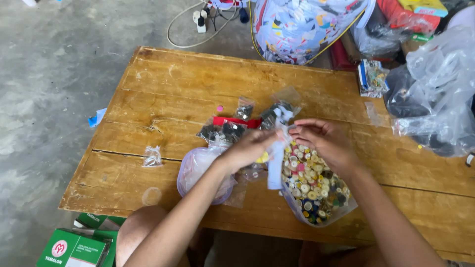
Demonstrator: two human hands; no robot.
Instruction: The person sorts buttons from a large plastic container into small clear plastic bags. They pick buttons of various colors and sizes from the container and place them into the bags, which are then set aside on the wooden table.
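Both hands meet over a low wooden table (163,94). My left hand (250,148) and my right hand (321,138) pinch the top of a small clear plastic bag (276,163) that hangs between them. Right below lies an open clear bag heaped with mixed buttons (314,190), mostly cream, with some pink, yellow and dark ones. Under my left forearm sits a larger, nearly empty clear bag (195,168). Beyond my hands lie small packets of dark buttons (225,131) and a red strip (237,121).
A tiny empty bag (152,156) lies at the table's left. Big clear and printed plastic bags (440,94) crowd the right and far side. A white cable and plug (200,20) lie on the concrete floor. Green boxes (74,249) stand by my knee.
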